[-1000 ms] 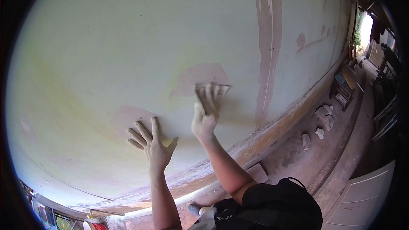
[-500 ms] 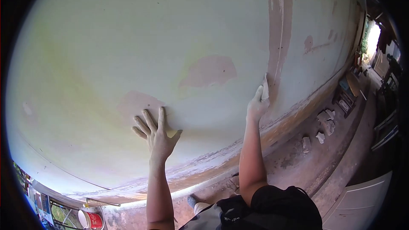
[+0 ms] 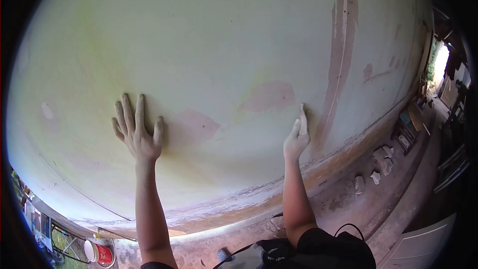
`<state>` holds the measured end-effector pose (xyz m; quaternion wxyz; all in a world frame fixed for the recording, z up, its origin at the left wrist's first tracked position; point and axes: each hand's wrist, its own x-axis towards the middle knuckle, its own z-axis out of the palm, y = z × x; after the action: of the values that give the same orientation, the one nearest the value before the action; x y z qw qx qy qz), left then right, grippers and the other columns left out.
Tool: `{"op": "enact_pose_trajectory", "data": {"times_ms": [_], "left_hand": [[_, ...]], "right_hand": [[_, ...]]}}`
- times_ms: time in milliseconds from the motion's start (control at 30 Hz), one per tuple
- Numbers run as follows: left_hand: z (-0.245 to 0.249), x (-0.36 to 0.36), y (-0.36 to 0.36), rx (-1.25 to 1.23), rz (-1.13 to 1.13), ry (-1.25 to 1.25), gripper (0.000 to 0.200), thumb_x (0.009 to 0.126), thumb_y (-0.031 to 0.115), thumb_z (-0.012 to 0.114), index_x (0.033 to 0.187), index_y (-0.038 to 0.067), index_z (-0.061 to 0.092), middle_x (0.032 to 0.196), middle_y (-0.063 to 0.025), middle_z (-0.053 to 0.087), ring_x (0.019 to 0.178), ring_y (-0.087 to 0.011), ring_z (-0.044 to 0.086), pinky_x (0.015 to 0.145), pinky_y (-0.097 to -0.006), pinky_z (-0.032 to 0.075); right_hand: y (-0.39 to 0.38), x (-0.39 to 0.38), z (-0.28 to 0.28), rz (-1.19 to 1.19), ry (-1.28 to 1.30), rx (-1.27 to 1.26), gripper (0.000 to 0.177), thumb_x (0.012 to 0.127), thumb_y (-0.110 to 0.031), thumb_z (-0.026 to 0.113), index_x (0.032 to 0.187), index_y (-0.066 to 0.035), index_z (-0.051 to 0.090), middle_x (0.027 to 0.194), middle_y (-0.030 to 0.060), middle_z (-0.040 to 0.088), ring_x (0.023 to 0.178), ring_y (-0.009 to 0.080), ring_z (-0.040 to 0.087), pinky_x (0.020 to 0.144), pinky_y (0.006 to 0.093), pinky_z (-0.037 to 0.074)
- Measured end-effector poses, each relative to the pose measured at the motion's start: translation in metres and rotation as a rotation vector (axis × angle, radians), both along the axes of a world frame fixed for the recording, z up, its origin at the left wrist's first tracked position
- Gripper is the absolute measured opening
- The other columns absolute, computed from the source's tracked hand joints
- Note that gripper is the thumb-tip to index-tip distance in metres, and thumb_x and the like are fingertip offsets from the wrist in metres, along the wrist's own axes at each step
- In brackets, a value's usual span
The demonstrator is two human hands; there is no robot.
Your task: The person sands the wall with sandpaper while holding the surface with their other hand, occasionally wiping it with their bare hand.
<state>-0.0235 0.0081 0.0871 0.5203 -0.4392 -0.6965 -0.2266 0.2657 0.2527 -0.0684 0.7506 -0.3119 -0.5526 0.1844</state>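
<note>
A large pale green wall panel (image 3: 214, 50) fills the view. Flat against it on the left is my left hand (image 3: 138, 129), fingers spread and holding nothing, dusted whitish. Close to its thumb lies a pinkish-brown filler patch (image 3: 196, 127); a second filler patch (image 3: 274, 95) is farther right. My right hand (image 3: 297, 137) presses edge-on to the wall, thumb against the fingers and whitened with dust. Something thin and pale seems to be under its fingers, but I cannot make it out. A vertical brown filler strip (image 3: 341, 55) runs just right of that hand.
Along the wall's foot runs a dirty concrete floor (image 3: 343, 204) with broken pale chunks (image 3: 382, 162) and a framed item (image 3: 404, 137). A red and white bucket (image 3: 99, 252) stands at lower left. A white panel (image 3: 423, 244) leans at lower right.
My left hand has slid left and up, off the lower filler patch. My right hand has moved slightly left and down from the brown strip. The view has shifted a little.
</note>
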Motion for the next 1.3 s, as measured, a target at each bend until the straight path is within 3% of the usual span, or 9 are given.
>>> {"op": "enact_pose_trajectory", "data": {"times_ms": [67,233,433,533,700,900,1033,1233,1300], "left_hand": [[-0.003,-0.023,0.003,0.205,-0.027,0.095,0.063,0.100,0.048,0.051,0.156,0.018,0.049,0.168,-0.0149,0.035,0.156,-0.0369,0.028,0.125,-0.0569,0.014],[-0.025,-0.014,0.009,0.184,0.029,-0.006,0.061,0.103,0.042,0.045,0.158,0.016,0.047,0.168,-0.0153,0.034,0.157,-0.0355,0.026,0.125,-0.0555,0.014],[-0.035,-0.017,0.005,0.179,-0.071,-0.003,0.059,0.101,0.040,0.050,0.155,0.016,0.051,0.166,-0.0151,0.039,0.157,-0.0355,0.027,0.124,-0.0547,0.015],[-0.056,-0.023,-0.005,0.152,-0.104,-0.030,0.058,0.100,0.038,0.052,0.153,0.016,0.054,0.166,-0.0151,0.040,0.157,-0.0364,0.027,0.124,-0.0548,0.014],[-0.093,-0.034,-0.015,0.152,-0.100,-0.047,0.057,0.100,0.038,0.054,0.152,0.015,0.056,0.166,-0.0163,0.038,0.157,-0.0376,0.024,0.124,-0.0553,0.011],[-0.108,-0.052,-0.029,0.121,-0.138,-0.062,0.054,0.098,0.042,0.056,0.148,0.020,0.061,0.164,-0.0130,0.043,0.156,-0.0377,0.028,0.124,-0.0533,0.012],[-0.121,-0.072,-0.052,0.041,-0.119,-0.060,0.055,0.100,0.047,0.054,0.148,0.022,0.060,0.165,-0.0129,0.041,0.157,-0.0379,0.024,0.125,-0.0540,0.010],[-0.126,-0.078,-0.076,-0.017,-0.125,-0.143,0.058,0.102,0.044,0.054,0.155,0.021,0.052,0.170,-0.0133,0.032,0.160,-0.0385,0.016,0.125,-0.0575,0.003],[-0.118,-0.067,-0.071,-0.023,-0.143,-0.177,0.058,0.101,0.044,0.055,0.155,0.023,0.053,0.170,-0.0129,0.032,0.159,-0.0399,0.017,0.125,-0.0593,0.003]], "right_hand": [[0.009,0.008,0.010,0.064,0.139,-0.100,0.042,0.113,-0.015,0.041,0.150,0.002,0.051,0.154,0.0181,0.053,0.143,0.0324,0.050,0.119,0.0401,0.039],[0.000,-0.033,0.035,0.081,0.265,-0.143,0.047,0.115,-0.020,0.035,0.155,0.002,0.044,0.164,0.0191,0.040,0.150,0.0316,0.040,0.123,0.0384,0.032],[-0.139,-0.142,0.015,0.134,-0.258,0.098,0.048,0.109,-0.021,0.048,0.153,-0.002,0.050,0.166,0.0308,0.027,0.154,0.0545,0.019,0.125,0.0597,0.018],[-0.169,-0.166,-0.029,0.176,-0.394,0.143,0.051,0.104,-0.020,0.057,0.152,-0.004,0.051,0.165,0.0327,0.028,0.153,0.0564,0.019,0.124,0.0633,0.016],[-0.155,-0.175,-0.018,0.058,-0.535,0.051,0.071,0.101,-0.018,0.061,0.162,-0.003,0.030,0.168,0.0335,0.015,0.156,0.0559,0.007,0.125,0.0639,0.007],[-0.129,-0.160,-0.021,0.130,-0.390,0.128,0.069,0.105,-0.029,0.052,0.161,0.004,0.028,0.169,0.0322,0.014,0.156,0.0550,0.006,0.125,0.0629,0.007],[-0.090,-0.137,-0.022,-0.118,-0.365,0.205,0.054,0.111,-0.025,0.038,0.154,0.009,0.038,0.168,0.0297,0.023,0.157,0.0516,0.013,0.126,0.0586,0.013],[-0.051,-0.128,0.058,-0.188,0.194,-0.166,0.056,0.114,-0.031,0.031,0.156,0.007,0.036,0.167,0.0284,0.026,0.158,0.0413,0.019,0.130,0.0461,0.015],[-0.076,-0.145,0.097,-0.227,0.059,-0.020,0.055,0.114,-0.030,0.032,0.158,0.004,0.036,0.167,0.0276,0.027,0.157,0.0434,0.019,0.129,0.0493,0.014]]}}
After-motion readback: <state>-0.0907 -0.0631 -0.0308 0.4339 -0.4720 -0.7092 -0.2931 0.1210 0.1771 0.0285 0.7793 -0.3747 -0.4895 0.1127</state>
